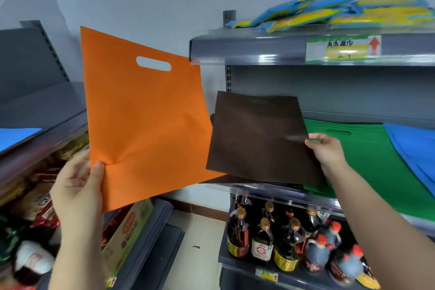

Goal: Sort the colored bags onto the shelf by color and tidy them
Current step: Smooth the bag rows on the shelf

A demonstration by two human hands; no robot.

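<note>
While the left hand point(77, 186) holds up an orange bag point(143, 120), its thumb presses on the bag's bottom corner and the other fingers are hidden behind it. The bag is flat, up in the air, and tilted, with its handle hole near the top. It is in front of the gap between two shelf racks.

Over on the right, the right hand point(326, 148) pinches the right edge of a brown bag point(259, 136). That bag lies over the left end of the middle shelf point(270, 189), and its near edge sticks out past the front of the shelf. More brown edges peek out under it.

Just beside the brown bag, a green bag point(367, 162) lies flat on the same shelf. A blue bag point(414, 146) lies to the right of the green one and touches it.

Another blue bag point(16, 136) sits on the left rack.

Bottles point(284, 240) stand on the shelf below. Blue and yellow packets point(313, 12) lie on the top shelf.
</note>
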